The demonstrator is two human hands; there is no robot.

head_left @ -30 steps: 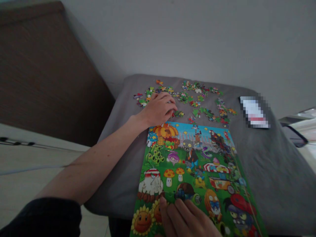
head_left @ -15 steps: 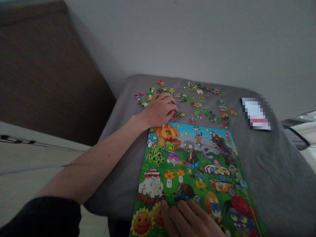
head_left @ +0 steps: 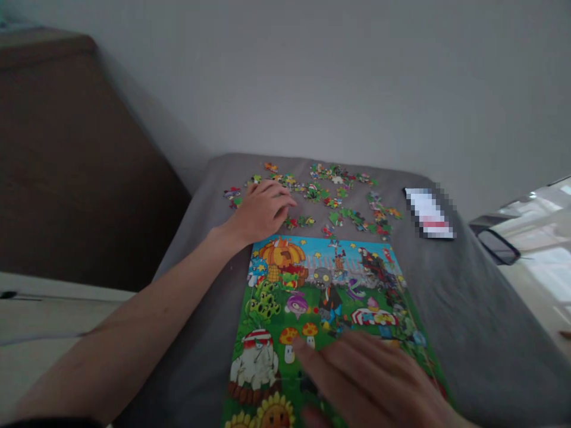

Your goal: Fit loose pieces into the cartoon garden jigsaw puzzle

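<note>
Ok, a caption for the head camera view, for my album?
Left hand by scattered puzzle pieces, right hand over a colourful cartoon picture.

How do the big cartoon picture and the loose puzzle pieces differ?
The cartoon picture is one large, straight-edged panel, while each of the puzzle pieces is small with an irregular outline. The cartoon picture lies nearer the person; the puzzle pieces are scattered beyond its far edge. Both are brightly coloured and rest on the grey cloth.
</note>
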